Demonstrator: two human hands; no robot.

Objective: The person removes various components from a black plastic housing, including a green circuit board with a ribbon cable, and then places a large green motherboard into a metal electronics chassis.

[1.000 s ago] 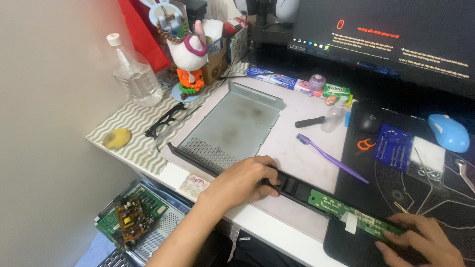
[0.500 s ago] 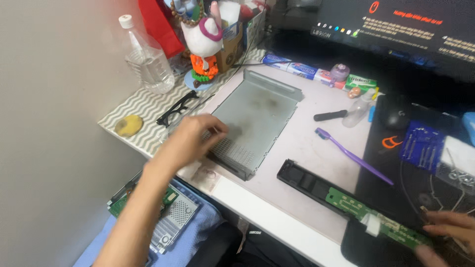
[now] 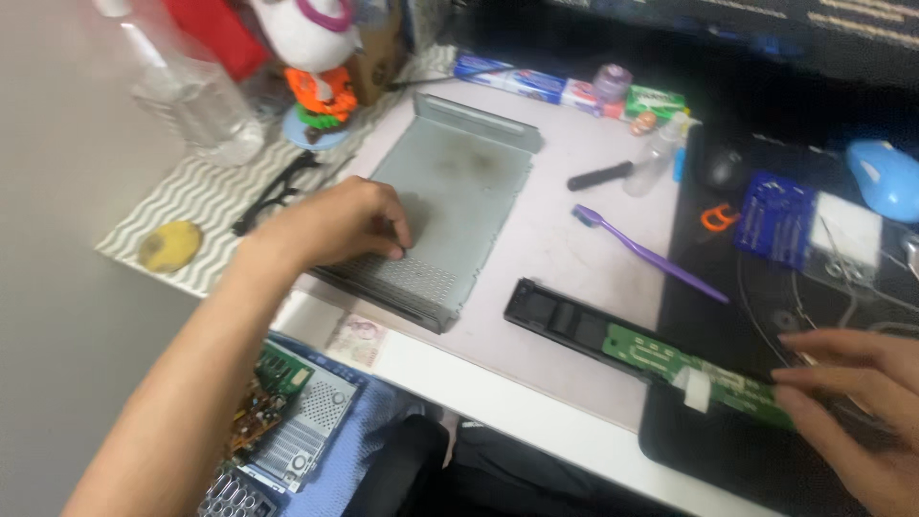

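Observation:
My left hand [image 3: 340,225] rests with curled fingers on the near left corner of a grey metal cover plate [image 3: 450,191] that lies flat on the desk. My right hand [image 3: 852,402] at the lower right touches the right end of a long green circuit board [image 3: 670,359] seated in a narrow black plastic strip [image 3: 550,311]. A small white tab sits on the board close to my fingertips.
A purple toothbrush [image 3: 646,254], a black marker [image 3: 598,176], a small bottle [image 3: 654,165], black glasses [image 3: 278,191], a plastic water bottle [image 3: 196,96] and a toy figure [image 3: 316,67] lie around the plate. A blue screwdriver-bit case [image 3: 775,220] and blue mouse [image 3: 885,177] sit right. Circuit boards [image 3: 287,421] lie below the desk edge.
My left hand left the black strip, moved left to the metal plate, and now rests on its near corner. The view shifted down and closer. My right hand stays at the board's end.

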